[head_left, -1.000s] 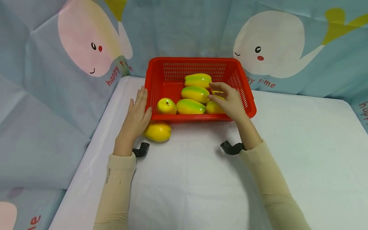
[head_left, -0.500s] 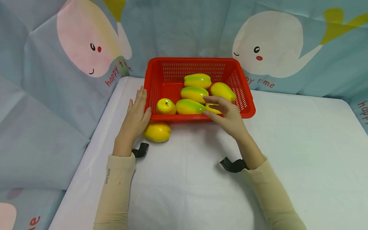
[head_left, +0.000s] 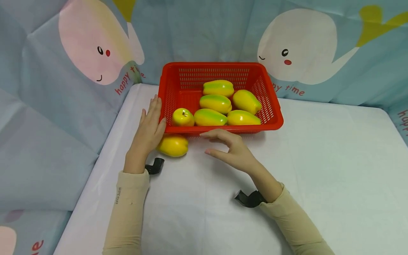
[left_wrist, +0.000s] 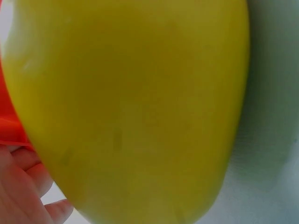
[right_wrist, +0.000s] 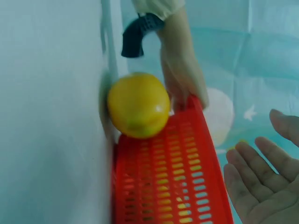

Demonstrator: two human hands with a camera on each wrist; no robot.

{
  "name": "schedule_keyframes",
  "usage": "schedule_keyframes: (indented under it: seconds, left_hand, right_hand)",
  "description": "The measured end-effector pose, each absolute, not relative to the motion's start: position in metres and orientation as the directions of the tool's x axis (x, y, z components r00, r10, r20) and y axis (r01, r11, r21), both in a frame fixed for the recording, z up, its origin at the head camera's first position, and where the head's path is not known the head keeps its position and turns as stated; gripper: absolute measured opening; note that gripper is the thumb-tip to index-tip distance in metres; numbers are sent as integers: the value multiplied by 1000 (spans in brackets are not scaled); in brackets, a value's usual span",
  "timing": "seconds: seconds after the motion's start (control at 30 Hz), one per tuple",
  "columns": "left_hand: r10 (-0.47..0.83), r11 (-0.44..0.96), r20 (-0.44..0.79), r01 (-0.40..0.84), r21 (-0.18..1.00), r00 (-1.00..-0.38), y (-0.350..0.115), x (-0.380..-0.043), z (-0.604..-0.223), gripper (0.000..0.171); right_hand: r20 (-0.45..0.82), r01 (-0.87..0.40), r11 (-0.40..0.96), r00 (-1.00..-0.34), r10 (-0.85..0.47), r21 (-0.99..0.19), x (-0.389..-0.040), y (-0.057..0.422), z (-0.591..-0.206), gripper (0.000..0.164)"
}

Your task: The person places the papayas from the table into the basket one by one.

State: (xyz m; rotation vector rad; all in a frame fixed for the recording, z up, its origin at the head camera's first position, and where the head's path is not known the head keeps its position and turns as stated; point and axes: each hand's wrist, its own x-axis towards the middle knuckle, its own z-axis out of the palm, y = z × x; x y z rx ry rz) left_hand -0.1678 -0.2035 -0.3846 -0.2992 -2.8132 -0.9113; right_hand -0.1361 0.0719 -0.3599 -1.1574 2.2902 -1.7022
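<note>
A red plastic basket (head_left: 220,130) with slotted walls stands at the back of the table. In it lie several long yellow-green fruits (head_left: 210,117), shaped like papayas, and a round yellow fruit (head_left: 183,117) with a stem, end up. My left hand (head_left: 148,124) rests flat along the basket's left side, fingers straight. Close by its palm, outside the basket's front left corner, lies another yellow fruit (head_left: 174,146), which fills most of the left wrist view (left_wrist: 131,112). My right hand (head_left: 234,148) hovers before the basket's front wall, fingers spread and holding nothing.
A white cloth (head_left: 204,216) covers the table. A pale blue curtain (head_left: 204,32) printed with whales hangs right behind the basket and along the left side. Black camera mounts (head_left: 249,199) stick out from both wrists.
My right hand has come out of the basket, moving toward me and then left, leaving the fruits at the basket's right end in view. My left hand has stayed put.
</note>
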Motion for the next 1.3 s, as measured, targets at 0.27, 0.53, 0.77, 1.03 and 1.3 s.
schedule_keyframes:
  seconds: [0.27,0.53,0.77,1.03,1.3]
  left_hand:
    - [141,789,227,248,562,-964,-203,-168,-384,63]
    - [143,791,231,251,558,-962,-202,-169,-383,62]
    - [141,794,230,249,555,-963,-203,-168,-384,62]
    - [140,791,231,249,559,-963,-204,-168,-385,62]
    - [142,793,228,248,557,-963,-204,-168,-385,62]
  right_hand:
    - [316,-489,94,-686,-655,-867,-135,62,-371,38]
    - [159,-382,228,-753,-639,-895,-140,49,-392,42]
    - [39,-290,326,-797,-603,-900,-149,34,-403,50]
    - [-38,-215,378,-827,-561,-900,-158,17,-409,59]
    - [12,-220,340,-854,-520,-914,-158,2,-415,59]
